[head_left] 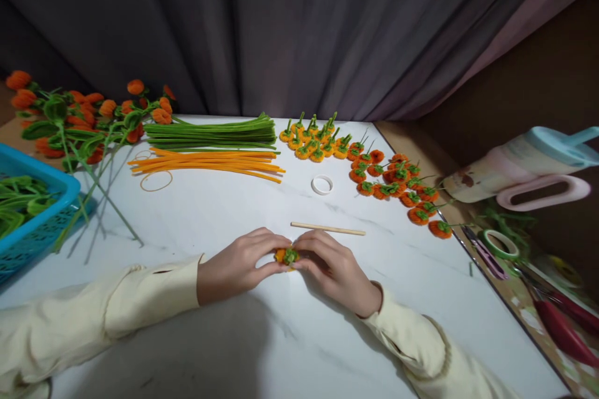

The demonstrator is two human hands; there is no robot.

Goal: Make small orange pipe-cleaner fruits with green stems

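Between my two hands, low over the white table, is a small yellow-orange pipe-cleaner pumpkin (287, 255) with a green top facing up. My left hand (246, 259) grips its left side with thumb and fingers. From the other side, my right hand (330, 265) pinches it the same way, fingertips close to the left ones. Just beyond the right hand lies a thin wooden stick (327, 229). A white ring (322, 184), perhaps a tape roll, rests farther back.
Green pipe cleaners (210, 135) and orange ones (206, 163) lie at the back. Yellow pumpkins (317, 153) and orange pumpkins (397, 174) stand back right. Left are a blue basket (42, 218) and orange flowers (84, 115). A tumbler (515, 162), green tape (500, 244) and red-handled pliers (561, 330) sit right.
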